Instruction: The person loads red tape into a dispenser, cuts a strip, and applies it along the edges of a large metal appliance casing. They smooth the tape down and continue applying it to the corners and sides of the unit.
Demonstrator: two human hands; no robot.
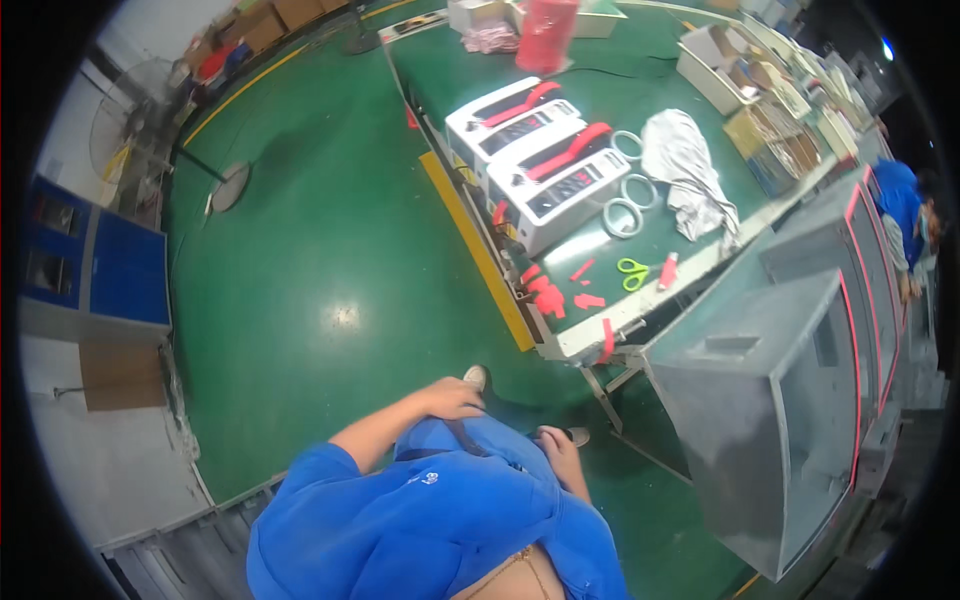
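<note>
Down at the person's waist, the bare left hand (455, 398) lies against the blue cloth trousers (510, 437), its fingers close together and seemingly pinching nothing; the bare right hand (562, 452) rests at their other side, fingers curled, though whether they grip anything cannot be told. The step in hand looks like a pause beside the green-topped bench (625, 90). Handling anything there would call for lifting a hand off the trousers and reaching past the scattered red strips (547, 298) and the lime-handled scissors (632, 273) near its corner. Farther up stand two white boxy machines with red curved handles (515, 170). At the bench's right side, a white plastic bin (702, 80) holds jumbled brown and pale pieces; a brown open carton (750, 155) near it holds brownish material, unclear in kind. Right of the bench, a grey metal housing edged in red (735, 420) gapes open, its interior partly hidden.
</note>
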